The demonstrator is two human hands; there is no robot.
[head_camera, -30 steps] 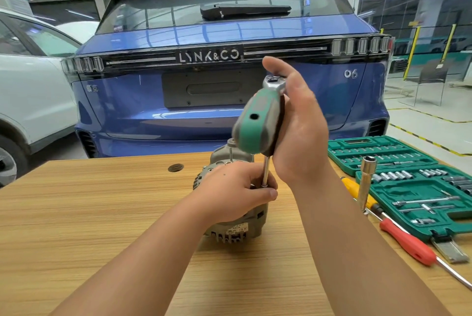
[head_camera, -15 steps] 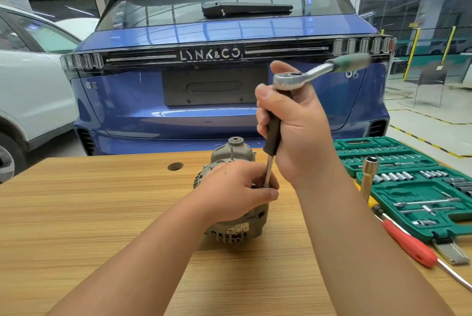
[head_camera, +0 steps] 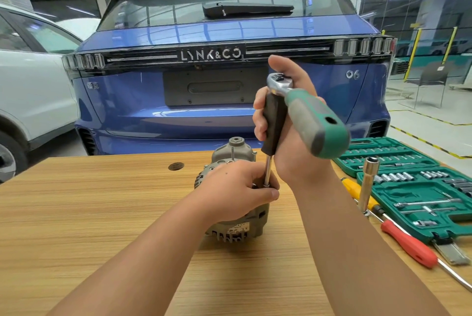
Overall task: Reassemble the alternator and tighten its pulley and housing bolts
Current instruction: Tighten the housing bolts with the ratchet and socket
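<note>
Grey cast-aluminium alternator [head_camera: 236, 189] stood upright on wooden workbench [head_camera: 102, 213], directly beneath left hand [head_camera: 233, 192]. Left hand clamped over upper housing, fingers curled round it, thumb tip beside foot of chrome extension shaft [head_camera: 267, 171]; probably gripped so to stop the body twisting under torque and to keep the socket seated on a housing bolt, itself hidden under the fingers. Right hand [head_camera: 286, 121] held above the left, closed round black spinner handle [head_camera: 274, 124], with ratchet wrench [head_camera: 306, 111] fitted on top and its green-and-grey grip swung toward the camera; apparently steadied upright so the drive stayed in line with the bolt.

Looked mostly assembled: both housing halves joined, ribbed vents and pale label facing the camera below the left wrist, hub end with hex recess upward beyond the knuckles, one thin stud projecting just beyond the fingers. Bolt tightness not readable.

Beside right forearm: open green socket set [head_camera: 419, 188], tall deep socket [head_camera: 367, 183] standing upright, red-handled screwdriver [head_camera: 408, 246], yellow-handled screwdriver [head_camera: 355, 188].
</note>
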